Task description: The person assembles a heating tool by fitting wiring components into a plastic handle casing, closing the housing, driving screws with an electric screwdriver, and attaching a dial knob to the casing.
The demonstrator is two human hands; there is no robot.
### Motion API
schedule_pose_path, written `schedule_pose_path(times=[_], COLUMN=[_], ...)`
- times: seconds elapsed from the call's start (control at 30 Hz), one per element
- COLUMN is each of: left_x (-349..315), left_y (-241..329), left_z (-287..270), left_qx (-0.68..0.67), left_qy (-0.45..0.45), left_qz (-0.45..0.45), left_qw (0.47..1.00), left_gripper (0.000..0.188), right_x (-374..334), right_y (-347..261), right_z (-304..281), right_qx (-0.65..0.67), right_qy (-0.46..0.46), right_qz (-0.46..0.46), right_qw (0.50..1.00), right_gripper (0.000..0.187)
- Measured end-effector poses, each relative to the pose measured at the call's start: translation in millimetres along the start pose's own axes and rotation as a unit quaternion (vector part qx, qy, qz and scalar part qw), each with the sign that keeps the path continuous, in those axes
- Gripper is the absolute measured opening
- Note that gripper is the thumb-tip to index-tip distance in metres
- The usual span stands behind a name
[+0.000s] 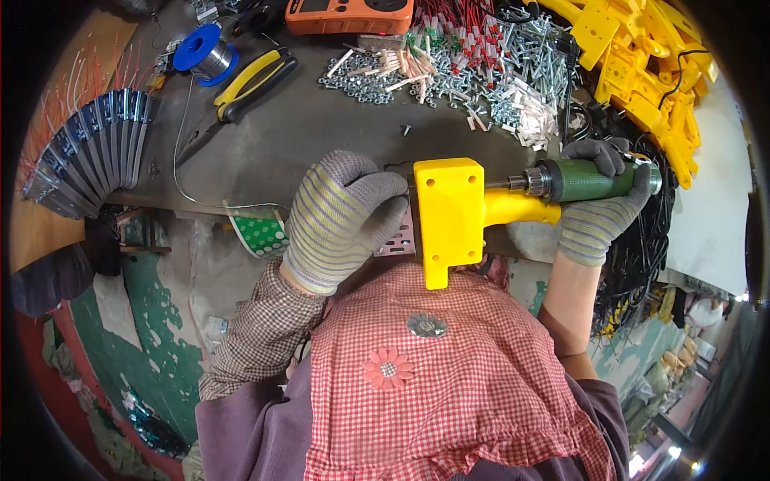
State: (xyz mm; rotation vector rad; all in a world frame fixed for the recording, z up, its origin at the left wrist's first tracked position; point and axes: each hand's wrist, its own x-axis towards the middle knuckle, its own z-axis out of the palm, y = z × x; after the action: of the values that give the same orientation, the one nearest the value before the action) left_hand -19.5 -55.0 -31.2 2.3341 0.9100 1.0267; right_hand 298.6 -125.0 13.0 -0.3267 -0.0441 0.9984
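Note:
A yellow plastic housing (449, 216) with a curved handle stands in front of my apron, its broad face with corner holes turned up. Against its left side is a perforated metal plate (399, 239), partly hidden. My left hand (345, 220), in a grey striped glove, is closed at this plate, thumb and forefinger bent against it. My right hand (601, 196), gloved alike, wraps round a green electric screwdriver (581, 181) lying level. Its bit (499, 183) points left and reaches the housing's right side; the tip is hidden from view.
Loose screws (533, 68), nuts (361, 80) and white-tipped wires cover the far bench. Yellow housings (642, 72) pile at far right above black cables (642, 240). Black-and-yellow pliers (249, 84), a blue solder spool (207, 56) and an orange multimeter (349, 16) lie beyond; metal plates (92, 148) stand left.

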Motion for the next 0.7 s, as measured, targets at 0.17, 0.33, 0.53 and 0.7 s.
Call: schedule_pose_path(times=[0.17, 0.33, 0.53, 0.7], left_x=[4, 3, 2, 21], left_y=[0, 1, 3, 5], left_z=[-2, 0, 4, 1], left_qx=[0.001, 0.000, -0.021, 0.010], left_qy=[-0.001, 0.013, 0.027, -0.005], left_qz=[0.048, 0.056, 0.056, 0.083], left_qw=[0.999, 0.998, 0.998, 0.996], left_gripper=[0.023, 0.023, 0.022, 0.021], right_x=[0, 1, 0, -20], right_y=[2, 0, 1, -18], right_z=[-3, -5, -5, -4], right_qx=[0.009, 0.003, 0.023, 0.040], right_qy=[-0.050, -0.065, -0.082, -0.085], right_qz=[0.023, 0.025, 0.012, -0.047], right_qw=[0.998, 0.998, 0.996, 0.994], right_gripper=[0.029, 0.028, 0.032, 0.037])
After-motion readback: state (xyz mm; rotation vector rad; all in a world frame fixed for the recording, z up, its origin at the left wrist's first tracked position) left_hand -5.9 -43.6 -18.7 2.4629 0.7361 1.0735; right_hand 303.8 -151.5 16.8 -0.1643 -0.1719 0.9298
